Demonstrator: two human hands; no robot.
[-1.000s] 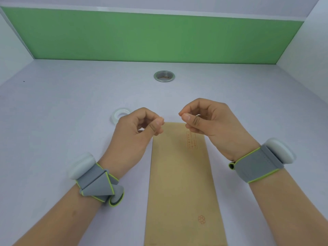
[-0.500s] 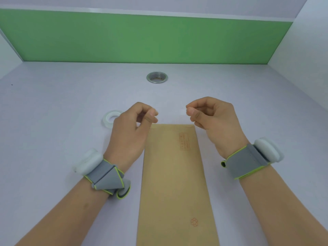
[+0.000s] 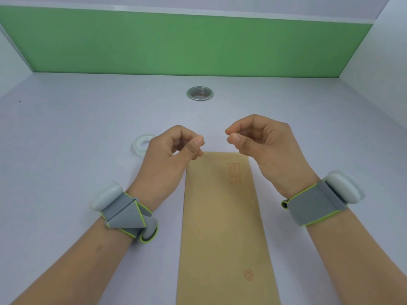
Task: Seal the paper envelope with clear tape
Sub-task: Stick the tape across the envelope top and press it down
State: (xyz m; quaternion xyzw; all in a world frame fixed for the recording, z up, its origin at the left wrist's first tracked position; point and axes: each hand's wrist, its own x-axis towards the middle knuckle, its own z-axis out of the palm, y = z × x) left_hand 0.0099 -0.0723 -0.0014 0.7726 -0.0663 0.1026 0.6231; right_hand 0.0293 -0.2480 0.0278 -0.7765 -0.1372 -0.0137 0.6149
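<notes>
A long brown paper envelope (image 3: 222,216) lies flat on the pale table, its far short end between my hands. My left hand (image 3: 171,159) and my right hand (image 3: 264,150) hover just above that end, each with thumb and forefinger pinched. A faint, barely visible strip of clear tape (image 3: 215,139) spans the small gap between the two pinches. The clear tape roll (image 3: 141,144) lies flat on the table, just left of and partly behind my left hand.
A round metal grommet (image 3: 199,93) is set in the table beyond the hands. A green back panel (image 3: 187,45) and white side walls enclose the table. Grey straps with white pods wrap both wrists.
My hands have drawn apart, widening the gap between the pinched fingertips. They now sit at the envelope's far edge rather than over it. The envelope and tape roll stay put.
</notes>
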